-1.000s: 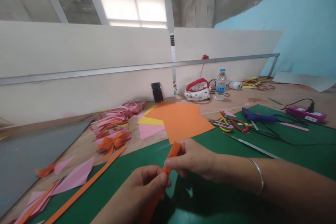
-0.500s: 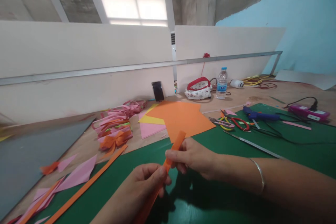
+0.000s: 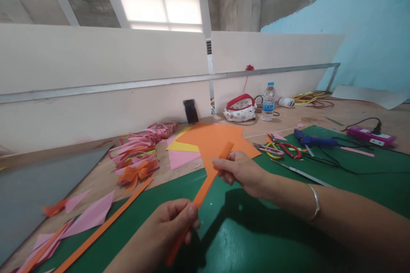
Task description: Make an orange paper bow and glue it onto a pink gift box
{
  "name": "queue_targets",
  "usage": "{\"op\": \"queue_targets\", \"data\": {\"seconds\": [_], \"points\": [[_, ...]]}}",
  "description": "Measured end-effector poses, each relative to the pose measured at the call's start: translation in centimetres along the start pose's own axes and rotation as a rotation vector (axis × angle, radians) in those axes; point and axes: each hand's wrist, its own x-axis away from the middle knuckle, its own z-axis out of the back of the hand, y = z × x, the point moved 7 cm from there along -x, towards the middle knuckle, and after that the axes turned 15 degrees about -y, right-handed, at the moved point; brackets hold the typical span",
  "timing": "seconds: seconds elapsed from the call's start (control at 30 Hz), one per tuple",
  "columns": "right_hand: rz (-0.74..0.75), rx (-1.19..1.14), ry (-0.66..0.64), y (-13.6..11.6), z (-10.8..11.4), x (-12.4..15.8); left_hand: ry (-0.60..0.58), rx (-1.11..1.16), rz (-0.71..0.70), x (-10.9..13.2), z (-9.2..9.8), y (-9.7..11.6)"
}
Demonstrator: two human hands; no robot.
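An orange paper strip [image 3: 205, 190] runs slantwise between my hands above the green cutting mat [image 3: 237, 243]. My left hand [image 3: 179, 219] pinches its lower part, and the strip's tail hangs below the fingers. Higher up, my right hand [image 3: 238, 168] grips the strip between thumb and fingers, with a short end sticking out past the thumb. Behind the right hand lie orange paper sheets [image 3: 221, 134]. Another long orange strip [image 3: 109, 222] rests on the mat to the left of my left hand.
Paper bows [image 3: 137, 153] lie in a row at left, near pink paper scraps [image 3: 92, 213]. Toward the right are scissors [image 3: 270, 150], red-handled pliers [image 3: 291, 151], a blue glue gun [image 3: 314, 140] and a metal ruler [image 3: 301, 172]. A water bottle [image 3: 268, 102] and phone [image 3: 191, 111] stand behind.
My right hand has moved up and away from my left hand along the strip. A longer stretch of orange paper now shows between them. The view has shifted slightly.
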Motion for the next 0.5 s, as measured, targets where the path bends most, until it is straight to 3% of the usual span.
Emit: {"op": "queue_targets", "data": {"seconds": [0.27,0.5], "points": [[-0.073,0.007,-0.195,0.7,-3.1,0.7,-0.036,0.049,-0.005,-0.5,-0.3,-0.8],[0.008,-0.034,0.059,-0.3,1.2,-0.3,-0.114,-0.008,-0.072,-0.6,-0.1,0.1]]}}
